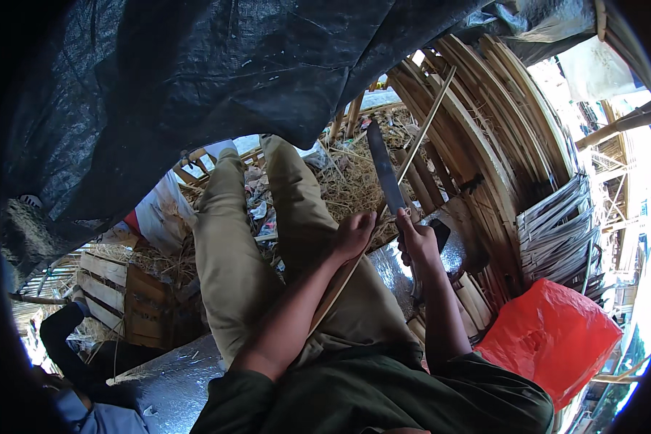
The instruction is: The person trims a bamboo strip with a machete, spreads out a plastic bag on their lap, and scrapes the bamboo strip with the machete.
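My right hand [418, 244] is closed around the handle of a long machete [388, 173]. Its dark, broad blade points away from me, tip up and slightly left. A thin bamboo strip [428, 123] runs slantwise from the far right, behind the blade, back across my thigh to my waist. My left hand [354, 233] is wrapped around the strip, just left of the machete's lower blade. Where the blade passes the strip they overlap; I cannot tell whether they touch. The two hands are close together above my right leg.
Stacked split bamboo slats [477, 130] stand on the right, near a bundle of pale strips [559, 230]. A red plastic bag [550, 336] lies near my right elbow. Dark tarpaulin [195, 79] hangs across the far side. Shavings [354, 181] cover the ground. Another person's sleeve [59, 334] shows lower left.
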The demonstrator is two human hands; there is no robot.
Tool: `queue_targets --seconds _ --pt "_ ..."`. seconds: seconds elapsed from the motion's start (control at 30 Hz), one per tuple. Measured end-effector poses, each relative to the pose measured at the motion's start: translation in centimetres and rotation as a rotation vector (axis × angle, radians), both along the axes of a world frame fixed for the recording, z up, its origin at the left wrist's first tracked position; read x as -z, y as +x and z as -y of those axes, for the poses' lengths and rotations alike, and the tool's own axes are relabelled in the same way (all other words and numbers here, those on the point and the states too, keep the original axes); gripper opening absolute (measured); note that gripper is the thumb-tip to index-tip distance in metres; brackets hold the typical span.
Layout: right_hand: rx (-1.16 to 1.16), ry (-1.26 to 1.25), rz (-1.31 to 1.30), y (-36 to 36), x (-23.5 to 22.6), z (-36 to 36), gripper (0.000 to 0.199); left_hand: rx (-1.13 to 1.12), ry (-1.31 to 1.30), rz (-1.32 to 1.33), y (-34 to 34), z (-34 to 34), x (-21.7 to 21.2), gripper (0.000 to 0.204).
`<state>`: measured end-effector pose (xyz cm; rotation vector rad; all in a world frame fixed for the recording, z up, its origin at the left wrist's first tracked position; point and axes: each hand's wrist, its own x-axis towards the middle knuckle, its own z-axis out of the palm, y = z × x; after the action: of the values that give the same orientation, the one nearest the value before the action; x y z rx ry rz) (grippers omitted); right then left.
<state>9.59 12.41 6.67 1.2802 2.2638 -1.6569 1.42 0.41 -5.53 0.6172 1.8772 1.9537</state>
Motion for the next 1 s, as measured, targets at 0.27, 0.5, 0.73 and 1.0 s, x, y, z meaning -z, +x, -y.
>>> queue_targets --seconds 0.27,0.5,0.73,1.0 --pt "0.086 -0.12 0.007 -0.1 -1.0 -0.2 0.063 0.015 0.023 0.051 0.1 0.1 0.2 0.04" --pt "0.074 -0.041 0.059 -0.5 -1.0 0.6 0.064 0.012 -0.022 0.067 0.0 0.4 -0.9 0.04" --pt "-0.123 0.224 0.064 -1.5 -0.2 1.5 0.054 0.017 -0.081 0.03 -0.2 0.6 -0.1 0.037" --pt "-0.102 0.248 0.191 -2.0 1.5 0.8 0.068 0.056 0.003 -0.006 -0.4 0.9 -0.4 0.031"
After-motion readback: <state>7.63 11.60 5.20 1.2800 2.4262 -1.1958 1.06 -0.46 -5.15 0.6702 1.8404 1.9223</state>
